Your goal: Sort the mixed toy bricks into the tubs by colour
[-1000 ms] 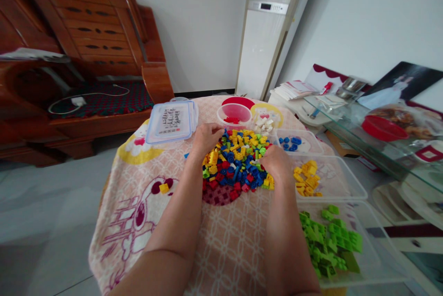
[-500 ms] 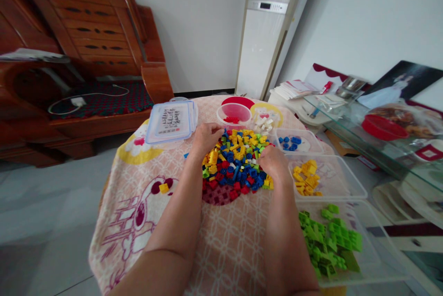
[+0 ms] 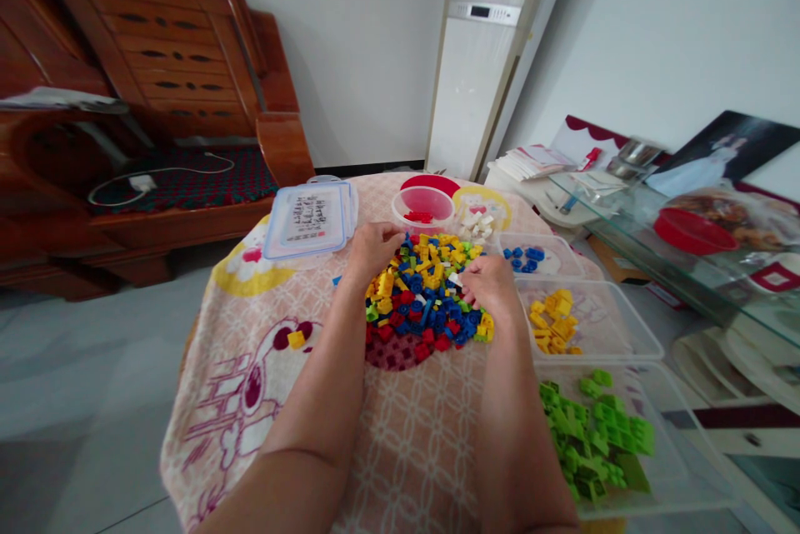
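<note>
A heap of small red, blue, yellow, green and white bricks (image 3: 425,292) lies in the middle of a table under a pink patterned cloth (image 3: 400,434). My left hand (image 3: 372,247) rests on the heap's far left edge, fingers curled down onto the bricks. My right hand (image 3: 491,284) lies over the heap's right side with fingers bent and pinched together among the bricks; what they grip is hidden. A single yellow brick (image 3: 296,339) lies apart on the cloth to the left.
Clear tubs hold sorted bricks: green (image 3: 593,434), yellow (image 3: 553,321), blue (image 3: 525,255), white (image 3: 478,226), and a round bowl with red (image 3: 423,207). A lidded box (image 3: 309,219) sits at the back left. A wooden bench, a white cabinet and a glass table surround the table.
My right hand has moved up and slightly left across the heap's right side. My left hand has stayed where it was.
</note>
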A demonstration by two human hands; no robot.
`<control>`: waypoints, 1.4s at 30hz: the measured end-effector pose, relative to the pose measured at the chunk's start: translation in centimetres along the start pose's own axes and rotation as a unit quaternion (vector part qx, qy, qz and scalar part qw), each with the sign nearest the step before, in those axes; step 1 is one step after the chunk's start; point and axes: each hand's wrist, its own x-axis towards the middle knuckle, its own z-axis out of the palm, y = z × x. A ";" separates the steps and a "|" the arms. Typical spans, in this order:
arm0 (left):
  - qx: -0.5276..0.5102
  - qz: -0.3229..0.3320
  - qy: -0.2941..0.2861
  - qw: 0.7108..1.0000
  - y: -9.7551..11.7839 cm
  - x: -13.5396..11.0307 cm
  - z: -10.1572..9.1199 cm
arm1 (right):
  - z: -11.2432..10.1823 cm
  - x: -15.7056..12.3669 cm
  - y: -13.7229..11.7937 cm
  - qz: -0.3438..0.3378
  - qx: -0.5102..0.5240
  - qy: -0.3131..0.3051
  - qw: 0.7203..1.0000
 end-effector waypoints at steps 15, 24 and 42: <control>0.009 0.003 -0.015 1.000 0.1 0.2 0.5 | 1.1 1.7 0.3 -0.025 0.225 0.099 0.969; 0.024 -0.004 -0.006 1.000 0.5 -0.1 -0.2 | 0.6 -1.4 -2.5 -0.133 -0.103 -0.173 0.970; -0.002 0.002 -0.007 1.000 -0.2 0.2 -0.1 | 4.1 -3.5 -5.4 -0.147 -0.433 -0.149 0.877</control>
